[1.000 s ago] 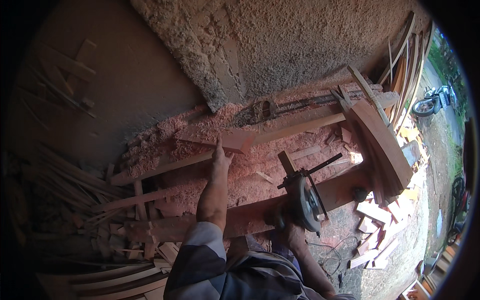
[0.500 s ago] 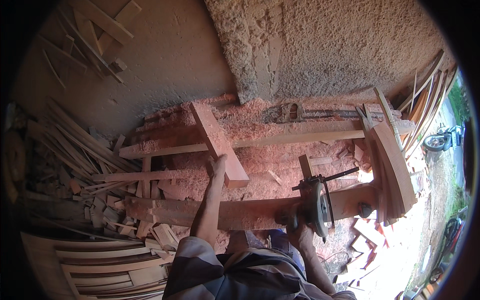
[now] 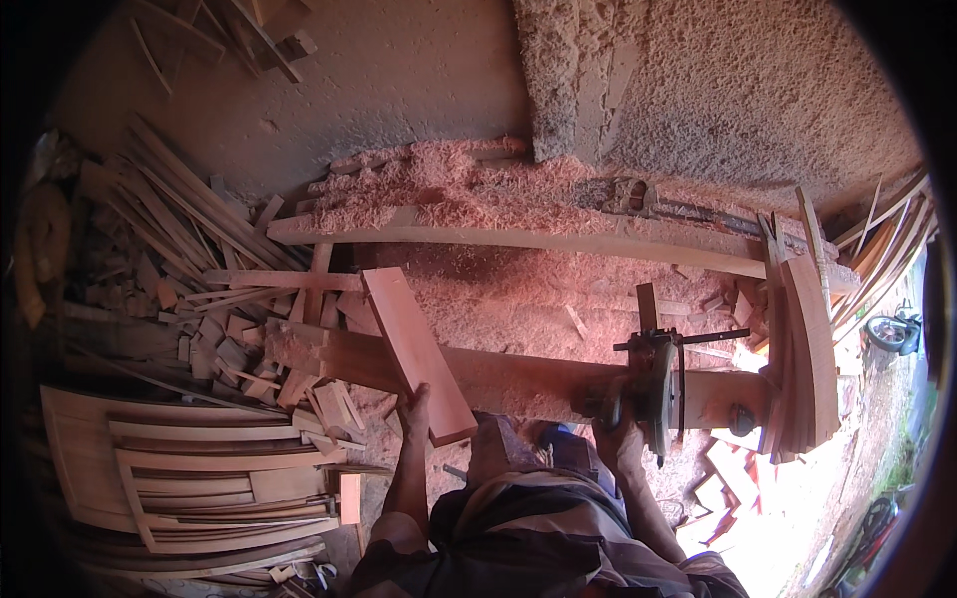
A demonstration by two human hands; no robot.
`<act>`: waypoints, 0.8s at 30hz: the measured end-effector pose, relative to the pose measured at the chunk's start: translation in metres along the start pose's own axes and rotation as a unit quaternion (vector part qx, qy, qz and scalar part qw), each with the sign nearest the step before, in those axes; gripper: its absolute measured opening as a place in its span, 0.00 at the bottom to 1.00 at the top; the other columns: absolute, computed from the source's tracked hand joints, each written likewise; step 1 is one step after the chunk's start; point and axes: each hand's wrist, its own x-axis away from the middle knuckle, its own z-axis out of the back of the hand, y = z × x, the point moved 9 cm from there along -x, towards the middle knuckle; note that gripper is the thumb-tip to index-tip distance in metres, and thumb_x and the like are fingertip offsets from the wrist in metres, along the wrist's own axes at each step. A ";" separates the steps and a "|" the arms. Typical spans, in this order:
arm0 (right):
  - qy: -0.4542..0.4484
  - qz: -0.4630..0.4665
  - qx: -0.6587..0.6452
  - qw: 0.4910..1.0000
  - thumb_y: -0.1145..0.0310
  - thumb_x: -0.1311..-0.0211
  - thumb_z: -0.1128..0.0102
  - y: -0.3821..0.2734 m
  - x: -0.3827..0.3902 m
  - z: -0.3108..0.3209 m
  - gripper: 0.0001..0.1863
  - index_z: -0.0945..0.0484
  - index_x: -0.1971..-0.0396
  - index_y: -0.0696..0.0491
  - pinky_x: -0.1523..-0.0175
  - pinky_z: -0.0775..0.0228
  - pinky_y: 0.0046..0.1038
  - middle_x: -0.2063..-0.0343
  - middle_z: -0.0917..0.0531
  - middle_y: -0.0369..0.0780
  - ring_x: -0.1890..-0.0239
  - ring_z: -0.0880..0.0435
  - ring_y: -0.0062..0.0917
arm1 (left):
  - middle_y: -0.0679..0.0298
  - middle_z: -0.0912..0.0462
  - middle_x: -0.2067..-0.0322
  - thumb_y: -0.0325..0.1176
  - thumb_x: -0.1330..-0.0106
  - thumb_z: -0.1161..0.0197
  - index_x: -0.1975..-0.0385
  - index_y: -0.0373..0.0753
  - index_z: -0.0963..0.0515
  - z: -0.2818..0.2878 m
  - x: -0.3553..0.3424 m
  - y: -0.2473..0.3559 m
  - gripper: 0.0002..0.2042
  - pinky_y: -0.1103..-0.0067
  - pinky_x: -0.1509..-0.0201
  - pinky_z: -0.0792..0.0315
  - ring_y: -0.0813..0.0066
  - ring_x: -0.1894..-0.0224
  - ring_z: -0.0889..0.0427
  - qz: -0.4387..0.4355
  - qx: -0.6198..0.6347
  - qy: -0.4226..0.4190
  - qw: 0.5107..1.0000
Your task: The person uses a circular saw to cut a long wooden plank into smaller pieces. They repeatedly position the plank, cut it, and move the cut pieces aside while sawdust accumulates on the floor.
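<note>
My left hand (image 3: 415, 406) is closed on the lower end of a short, thick wooden board (image 3: 409, 334), which slants over the near beam (image 3: 498, 381). Its pinkish face is smooth. At the right, my right hand (image 3: 620, 439) is wrapped round the rear of a dark handheld power tool (image 3: 653, 389) with a rounded body and thin black rods. The tool rests on the same beam; which kind it is I cannot tell.
Behind lies a long beam (image 3: 558, 239) covered in pink shavings. Curved boards (image 3: 805, 349) stack at the beam's right end. Offcuts (image 3: 229, 349) and curved slats (image 3: 169, 209) pile at the left, with wooden frames (image 3: 229, 458) nearer. A rough wall (image 3: 718, 90) stands beyond.
My left hand has brought the board back toward me, off the far beam and over the near one. My right hand stays on the power tool. The view has shifted.
</note>
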 end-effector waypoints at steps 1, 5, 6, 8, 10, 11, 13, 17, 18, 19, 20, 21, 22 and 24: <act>-0.010 -0.019 -0.007 1.000 0.61 0.46 0.31 0.003 0.000 -0.001 0.37 0.33 0.37 0.60 0.52 0.22 0.48 0.62 0.16 0.58 0.56 0.16 0.54 | 0.58 0.22 0.50 0.34 0.34 0.33 0.42 0.30 0.30 0.005 0.007 -0.009 0.24 0.74 0.48 0.26 0.71 0.51 0.22 0.021 0.045 0.002 0.999; -0.033 -0.053 -0.006 0.998 0.62 0.46 0.30 0.003 0.001 -0.001 0.37 0.33 0.37 0.58 0.53 0.22 0.46 0.60 0.16 0.57 0.55 0.15 0.52 | 0.47 0.27 0.43 0.40 0.34 0.32 0.35 0.30 0.38 0.016 0.029 -0.027 0.33 0.67 0.43 0.27 0.58 0.45 0.24 0.023 -0.132 0.047 0.990; -0.025 -0.036 -0.011 0.999 0.62 0.46 0.30 0.002 0.001 -0.002 0.36 0.32 0.38 0.58 0.53 0.21 0.46 0.60 0.15 0.57 0.55 0.15 0.52 | 0.41 0.33 0.37 0.45 0.35 0.32 0.30 0.31 0.45 0.019 0.034 -0.024 0.40 0.61 0.42 0.26 0.50 0.40 0.26 -0.029 -0.249 0.101 0.963; -0.002 -0.008 -0.019 1.000 0.63 0.47 0.30 0.009 0.000 -0.001 0.35 0.31 0.38 0.57 0.53 0.21 0.45 0.60 0.15 0.56 0.55 0.15 0.52 | 0.37 0.43 0.32 0.53 0.39 0.30 0.28 0.33 0.50 -0.001 0.038 -0.017 0.48 0.54 0.41 0.28 0.42 0.38 0.30 0.130 -0.532 0.107 0.829; -0.032 -0.056 -0.045 0.997 0.63 0.47 0.29 -0.006 -0.001 0.004 0.36 0.30 0.38 0.58 0.51 0.22 0.43 0.58 0.15 0.55 0.52 0.14 0.48 | 0.36 0.48 0.30 0.59 0.44 0.29 0.26 0.35 0.53 -0.017 0.027 0.000 0.54 0.53 0.40 0.29 0.39 0.37 0.32 0.101 -0.521 0.128 0.838; -0.036 -0.066 -0.048 0.996 0.63 0.47 0.29 -0.010 -0.001 0.006 0.36 0.31 0.38 0.58 0.50 0.22 0.42 0.58 0.15 0.55 0.52 0.14 0.47 | 0.36 0.50 0.30 0.61 0.46 0.28 0.25 0.35 0.55 -0.028 0.020 0.007 0.57 0.53 0.39 0.29 0.39 0.36 0.33 0.113 -0.518 0.127 0.838; -0.037 -0.077 -0.049 0.995 0.64 0.48 0.29 -0.014 -0.002 0.005 0.37 0.31 0.37 0.58 0.49 0.23 0.41 0.57 0.15 0.55 0.51 0.14 0.46 | 0.38 0.51 0.29 0.61 0.49 0.27 0.25 0.34 0.57 -0.042 0.008 0.024 0.60 0.53 0.40 0.29 0.41 0.36 0.33 0.202 -0.519 0.109 0.824; -0.032 -0.067 -0.050 0.996 0.64 0.49 0.28 -0.010 -0.002 0.003 0.38 0.30 0.37 0.58 0.48 0.24 0.41 0.55 0.16 0.54 0.51 0.15 0.45 | 0.42 0.41 0.33 0.55 0.48 0.26 0.26 0.29 0.57 -0.035 0.013 0.028 0.58 0.58 0.44 0.26 0.48 0.39 0.29 0.232 -0.518 0.137 0.812; -0.018 -0.050 -0.053 0.997 0.64 0.49 0.27 -0.007 -0.002 0.002 0.38 0.30 0.38 0.58 0.48 0.24 0.42 0.55 0.16 0.54 0.51 0.15 0.45 | 0.44 0.37 0.35 0.51 0.47 0.26 0.27 0.29 0.56 -0.032 0.011 0.020 0.56 0.62 0.46 0.25 0.52 0.41 0.27 0.208 -0.446 0.126 0.861; -0.007 -0.038 -0.058 0.998 0.63 0.50 0.27 -0.005 -0.001 0.002 0.37 0.30 0.38 0.59 0.48 0.24 0.42 0.54 0.16 0.54 0.51 0.15 0.45 | 0.45 0.33 0.38 0.48 0.46 0.27 0.27 0.28 0.55 -0.028 0.010 0.011 0.54 0.65 0.47 0.24 0.55 0.43 0.25 0.188 -0.372 0.112 0.902; -0.011 -0.043 -0.053 0.998 0.63 0.50 0.27 -0.001 -0.003 0.001 0.38 0.29 0.38 0.59 0.48 0.24 0.42 0.54 0.16 0.54 0.51 0.15 0.45 | 0.46 0.29 0.41 0.44 0.45 0.27 0.27 0.28 0.54 -0.020 0.007 0.002 0.51 0.68 0.48 0.24 0.58 0.45 0.23 0.150 -0.217 0.077 0.961; -0.020 -0.050 -0.050 0.997 0.63 0.50 0.27 0.002 -0.003 0.000 0.38 0.29 0.39 0.59 0.47 0.24 0.42 0.54 0.16 0.54 0.51 0.15 0.45 | 0.47 0.26 0.44 0.40 0.43 0.28 0.28 0.28 0.53 -0.013 0.009 -0.004 0.49 0.72 0.49 0.23 0.61 0.47 0.21 0.108 -0.059 0.043 0.991; -0.027 -0.053 -0.047 0.997 0.63 0.50 0.27 -0.002 -0.004 -0.001 0.38 0.29 0.39 0.59 0.47 0.25 0.42 0.54 0.17 0.54 0.51 0.15 0.44 | 0.49 0.24 0.47 0.36 0.43 0.30 0.29 0.29 0.51 -0.001 0.011 -0.009 0.46 0.74 0.51 0.23 0.63 0.50 0.20 0.085 -0.039 0.068 0.993; -0.023 -0.038 -0.059 0.997 0.64 0.50 0.26 -0.004 -0.003 -0.001 0.38 0.30 0.39 0.60 0.47 0.24 0.41 0.54 0.16 0.53 0.51 0.15 0.43 | 0.51 0.21 0.53 0.29 0.43 0.33 0.30 0.31 0.48 0.009 0.015 -0.017 0.41 0.77 0.54 0.23 0.66 0.55 0.18 0.035 0.004 0.114 0.993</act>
